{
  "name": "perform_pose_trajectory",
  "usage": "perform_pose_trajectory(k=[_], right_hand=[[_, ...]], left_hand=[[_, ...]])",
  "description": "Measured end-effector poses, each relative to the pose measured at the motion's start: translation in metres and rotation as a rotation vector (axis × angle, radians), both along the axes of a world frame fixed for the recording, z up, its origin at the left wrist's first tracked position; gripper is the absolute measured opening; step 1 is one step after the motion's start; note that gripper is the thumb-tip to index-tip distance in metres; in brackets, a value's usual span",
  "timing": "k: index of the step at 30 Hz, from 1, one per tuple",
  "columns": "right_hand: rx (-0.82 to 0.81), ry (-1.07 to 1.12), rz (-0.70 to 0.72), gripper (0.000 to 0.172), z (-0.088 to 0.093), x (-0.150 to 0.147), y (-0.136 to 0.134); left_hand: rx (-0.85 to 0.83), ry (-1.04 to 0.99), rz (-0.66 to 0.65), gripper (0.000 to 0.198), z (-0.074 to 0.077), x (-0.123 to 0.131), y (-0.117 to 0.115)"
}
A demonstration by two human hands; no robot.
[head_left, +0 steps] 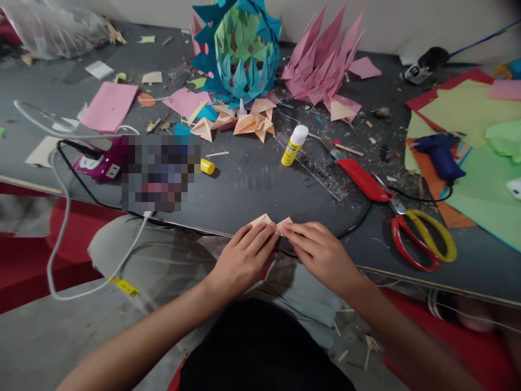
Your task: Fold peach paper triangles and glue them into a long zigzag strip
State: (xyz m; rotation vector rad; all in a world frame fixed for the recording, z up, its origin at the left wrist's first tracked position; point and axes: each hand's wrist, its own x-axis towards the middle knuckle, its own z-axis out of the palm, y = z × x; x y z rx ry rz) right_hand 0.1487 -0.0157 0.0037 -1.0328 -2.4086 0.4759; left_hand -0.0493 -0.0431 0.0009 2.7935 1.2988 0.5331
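My left hand (244,255) and my right hand (319,252) meet at the near edge of the dark table (252,184). Both press with closed fingers on a small folded peach paper piece (271,221), whose two pointed tips stick out beyond my fingertips. Most of the piece is hidden under my fingers. Several finished peach folded pieces (244,122) lie further back, in front of a blue and green paper ball structure (240,49) and a pink spiky paper structure (325,60).
A glue stick (293,144) and its yellow cap (207,166) lie mid-table, beside a clear ruler (315,168) and a red-handled cutter (362,178). Red and yellow scissors (421,239), a blue glue gun (439,155) and coloured sheets (480,184) lie right. Cables and a pink device (101,162) lie left.
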Motion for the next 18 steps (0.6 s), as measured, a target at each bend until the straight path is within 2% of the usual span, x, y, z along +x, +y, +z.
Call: perform_pose_trajectory(k=[3, 7, 12, 18], right_hand=[[-0.064, 0.049, 0.017, 0.027, 0.005, 0.0, 0.007], [-0.113, 0.069, 0.058, 0.025, 0.007, 0.001, 0.013], [-0.096, 0.073, 0.094, 0.026, 0.004, 0.001, 0.013], [-0.07, 0.076, 0.109, 0.023, 0.003, -0.001, 0.013]], left_hand=[[0.01, -0.093, -0.007, 0.022, 0.004, -0.001, 0.01], [0.049, -0.094, -0.018, 0.022, 0.009, -0.001, 0.02], [0.124, -0.075, -0.078, 0.023, 0.009, -0.002, 0.022], [0.129, -0.048, -0.049, 0.023, 0.01, 0.0, 0.019]])
